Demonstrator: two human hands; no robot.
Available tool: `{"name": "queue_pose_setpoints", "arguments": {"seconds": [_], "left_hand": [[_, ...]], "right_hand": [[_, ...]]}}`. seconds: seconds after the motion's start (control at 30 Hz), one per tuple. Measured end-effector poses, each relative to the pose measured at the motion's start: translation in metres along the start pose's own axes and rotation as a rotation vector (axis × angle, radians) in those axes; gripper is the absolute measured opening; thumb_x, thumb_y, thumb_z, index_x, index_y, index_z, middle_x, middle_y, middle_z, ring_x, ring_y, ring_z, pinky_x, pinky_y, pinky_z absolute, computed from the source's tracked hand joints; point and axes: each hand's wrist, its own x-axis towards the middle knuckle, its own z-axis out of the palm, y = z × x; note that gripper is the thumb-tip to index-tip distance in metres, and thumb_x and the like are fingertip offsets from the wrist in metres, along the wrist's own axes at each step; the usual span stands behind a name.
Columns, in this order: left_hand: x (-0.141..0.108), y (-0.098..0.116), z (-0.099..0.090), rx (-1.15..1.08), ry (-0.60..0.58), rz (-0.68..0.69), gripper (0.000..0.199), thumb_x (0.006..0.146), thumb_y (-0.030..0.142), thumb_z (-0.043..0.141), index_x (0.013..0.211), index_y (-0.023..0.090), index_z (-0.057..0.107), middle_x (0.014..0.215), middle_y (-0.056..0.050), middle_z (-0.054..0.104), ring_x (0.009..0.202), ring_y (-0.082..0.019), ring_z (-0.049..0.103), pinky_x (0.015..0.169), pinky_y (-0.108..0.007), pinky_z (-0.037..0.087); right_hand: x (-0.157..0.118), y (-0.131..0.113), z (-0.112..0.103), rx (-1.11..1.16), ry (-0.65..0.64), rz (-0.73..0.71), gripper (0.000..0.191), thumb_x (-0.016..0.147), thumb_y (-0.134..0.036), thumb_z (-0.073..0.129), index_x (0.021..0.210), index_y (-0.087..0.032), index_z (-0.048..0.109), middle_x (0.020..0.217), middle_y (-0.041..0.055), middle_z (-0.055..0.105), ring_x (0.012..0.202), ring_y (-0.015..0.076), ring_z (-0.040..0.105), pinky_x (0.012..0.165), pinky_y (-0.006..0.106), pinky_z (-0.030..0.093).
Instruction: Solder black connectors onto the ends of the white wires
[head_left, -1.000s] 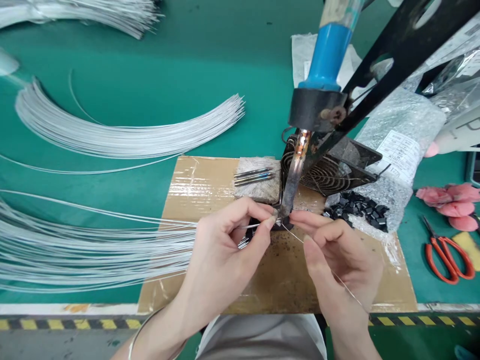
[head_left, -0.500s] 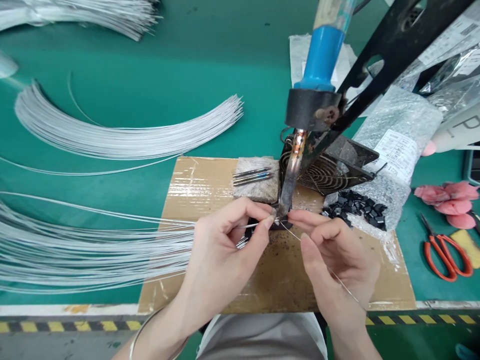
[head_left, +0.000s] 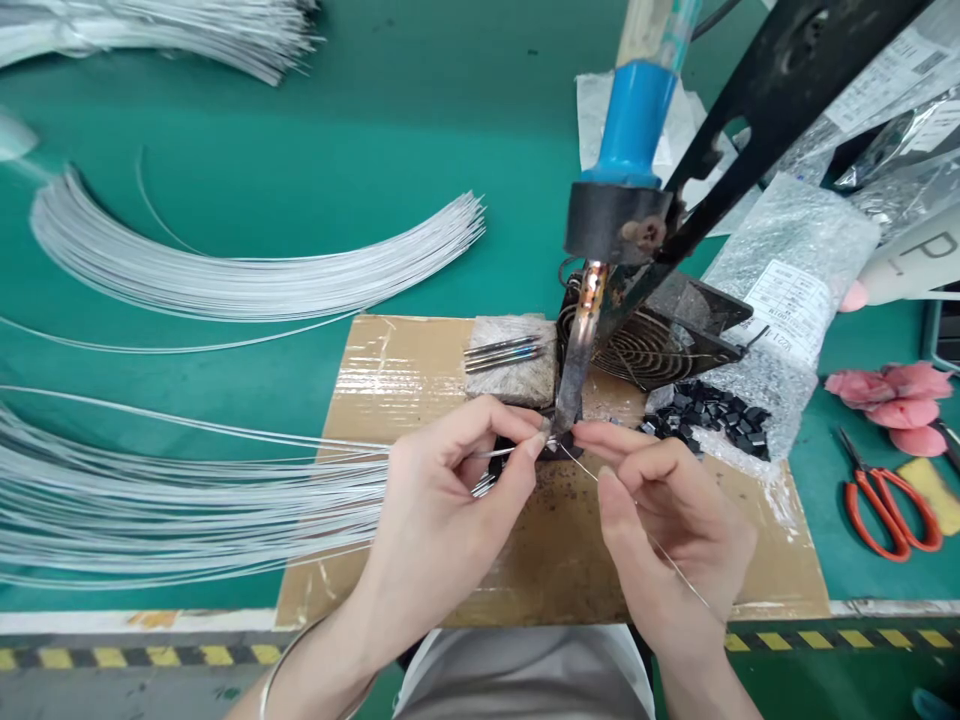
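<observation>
My left hand [head_left: 457, 510] pinches the end of a white cable [head_left: 364, 449] between thumb and forefinger, right below the tip of a soldering iron [head_left: 577, 360]. The iron has a blue handle [head_left: 635, 125] and hangs in a black metal bracket [head_left: 750, 140]. Thin solder wire [head_left: 679, 568] runs across my right hand [head_left: 675, 540], which holds it with the fingers curled; its end reaches the iron tip. What sits exactly at the tip is small and partly hidden by my fingertips. More white cables [head_left: 225, 510] spread out left of my left hand.
A cardboard sheet [head_left: 405, 370] lies under the work. On it, thin metal rods rest on a grey pad [head_left: 517, 385]. A black fan [head_left: 652, 350] stands behind the iron. Rightward are small black parts [head_left: 712, 415], bubble wrap [head_left: 799, 250] and red scissors [head_left: 892, 510]. A cable bundle [head_left: 262, 280] lies back left.
The view has shifted very slightly, with the iron and the right-side objects a little further left. Both hands keep their holds at the iron tip.
</observation>
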Motion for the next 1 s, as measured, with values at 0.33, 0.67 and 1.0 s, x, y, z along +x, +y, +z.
{"name": "queue_pose_setpoints", "arguments": {"seconds": [0.33, 0.67, 1.0], "left_hand": [[-0.0009, -0.0008, 0.0010, -0.002, 0.004, -0.002, 0.013, 0.087, 0.018, 0.070, 0.076, 0.022, 0.073, 0.084, -0.001, 0.081, 0.078, -0.017, 0.075, 0.054, -0.022, 0.047], [0.0012, 0.0001, 0.0022, 0.002, -0.008, -0.013, 0.012, 0.087, 0.018, 0.069, 0.076, 0.022, 0.073, 0.082, -0.002, 0.081, 0.077, -0.018, 0.074, 0.052, -0.024, 0.045], [0.0000, 0.0009, 0.0015, 0.015, -0.011, -0.007, 0.013, 0.088, 0.017, 0.069, 0.077, 0.022, 0.073, 0.083, -0.002, 0.080, 0.081, -0.018, 0.075, 0.055, -0.024, 0.047]], "right_hand": [[-0.0013, -0.0010, 0.0004, 0.024, 0.004, 0.019, 0.022, 0.094, -0.006, 0.068, 0.083, -0.025, 0.063, 0.117, -0.0012, 0.084, 0.107, 0.0149, 0.081, 0.099, 0.026, 0.062], [-0.0006, 0.0007, -0.0001, 0.016, 0.003, 0.017, 0.022, 0.094, -0.008, 0.067, 0.082, -0.025, 0.061, 0.115, 0.0024, 0.085, 0.105, 0.0201, 0.082, 0.098, 0.035, 0.065], [-0.0006, -0.0018, 0.0015, -0.001, 0.026, 0.021, 0.023, 0.094, -0.010, 0.070, 0.080, -0.025, 0.061, 0.113, 0.0019, 0.085, 0.103, 0.0183, 0.082, 0.097, 0.031, 0.064]]}}
